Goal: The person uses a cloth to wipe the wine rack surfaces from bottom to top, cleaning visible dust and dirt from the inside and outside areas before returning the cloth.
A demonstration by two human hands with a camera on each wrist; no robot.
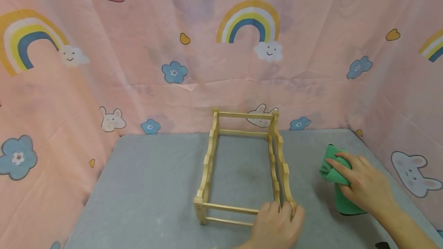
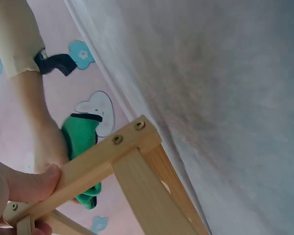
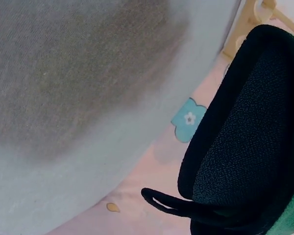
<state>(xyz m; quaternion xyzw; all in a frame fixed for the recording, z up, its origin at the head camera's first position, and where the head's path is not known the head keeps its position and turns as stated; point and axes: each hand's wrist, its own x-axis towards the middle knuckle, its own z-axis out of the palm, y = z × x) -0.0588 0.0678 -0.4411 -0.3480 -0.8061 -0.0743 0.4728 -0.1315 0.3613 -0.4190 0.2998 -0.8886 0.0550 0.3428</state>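
A light wooden rack [image 1: 285, 170] with scalloped long rails and thin crossbars is on the grey table. My left hand [image 1: 277, 224] grips its near right corner. In the left wrist view, the thumb [image 2: 34, 183] presses on the end piece of the rack [image 2: 95, 161], where two screw heads show. To the right of the rack and apart from it, my right hand [image 1: 368, 180] holds a bunched green cloth [image 1: 333, 168] above the table. The right wrist view shows this cloth's dark side [image 3: 245, 132], with black edging and a hanging loop.
The grey table top [image 1: 149, 191] spreads on both sides of the rack. A pink curtain [image 1: 145, 49] printed with rainbows, flowers and rabbits encloses the back and both sides. A small black item [image 1: 382, 245] shows at the bottom right edge.
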